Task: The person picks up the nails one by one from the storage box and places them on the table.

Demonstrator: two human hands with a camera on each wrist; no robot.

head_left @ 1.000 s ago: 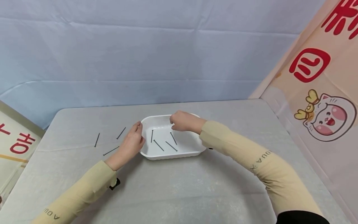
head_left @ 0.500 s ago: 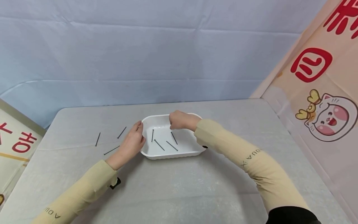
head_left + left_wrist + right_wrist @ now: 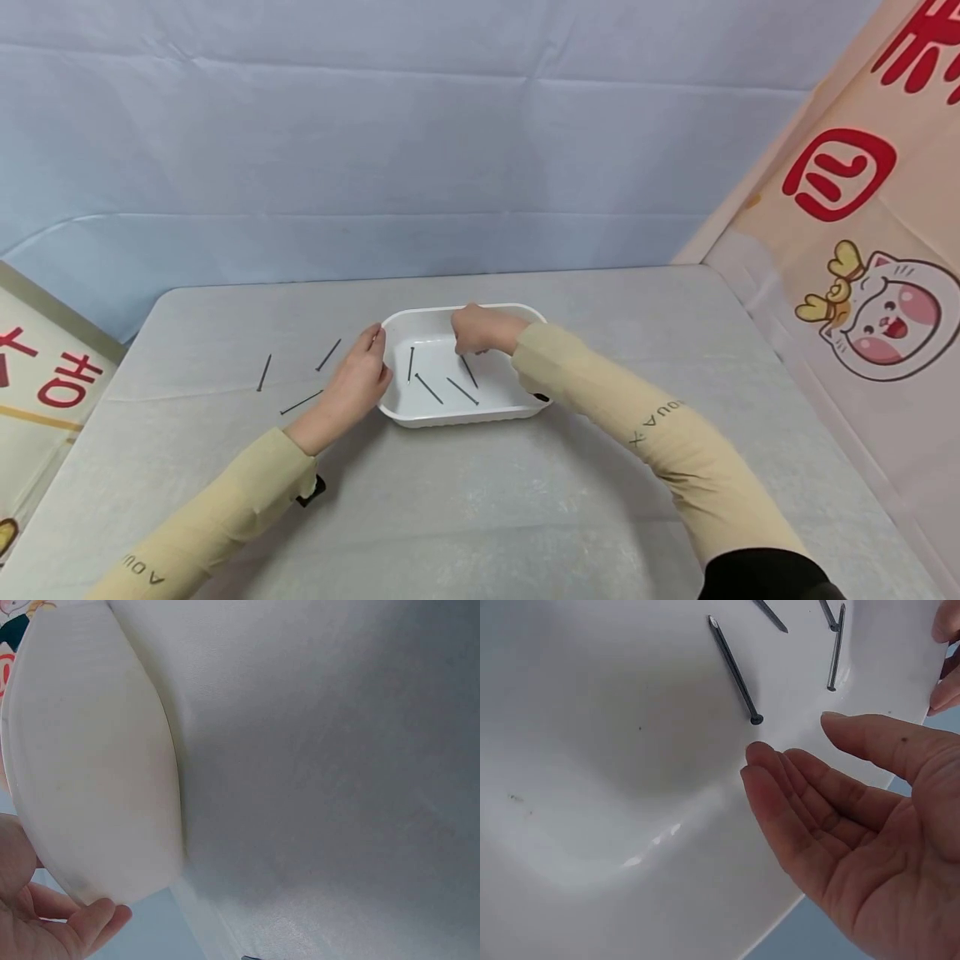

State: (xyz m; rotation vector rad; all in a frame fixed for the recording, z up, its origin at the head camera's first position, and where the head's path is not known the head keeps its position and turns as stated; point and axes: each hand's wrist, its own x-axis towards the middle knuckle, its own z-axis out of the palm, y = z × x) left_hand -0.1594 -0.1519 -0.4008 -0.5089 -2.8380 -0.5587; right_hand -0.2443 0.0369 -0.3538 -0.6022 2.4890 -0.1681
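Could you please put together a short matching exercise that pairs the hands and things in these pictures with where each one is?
Things:
1. left hand
2. right hand
3. white tray
4. three loose nails

Places:
A. lying on the grey table, left of the tray
B. above the tray's inside, fingers relaxed
C. against the tray's left rim
D. on the table, with four nails inside

Pairs: 1-C, 2-B, 3-D, 4-A
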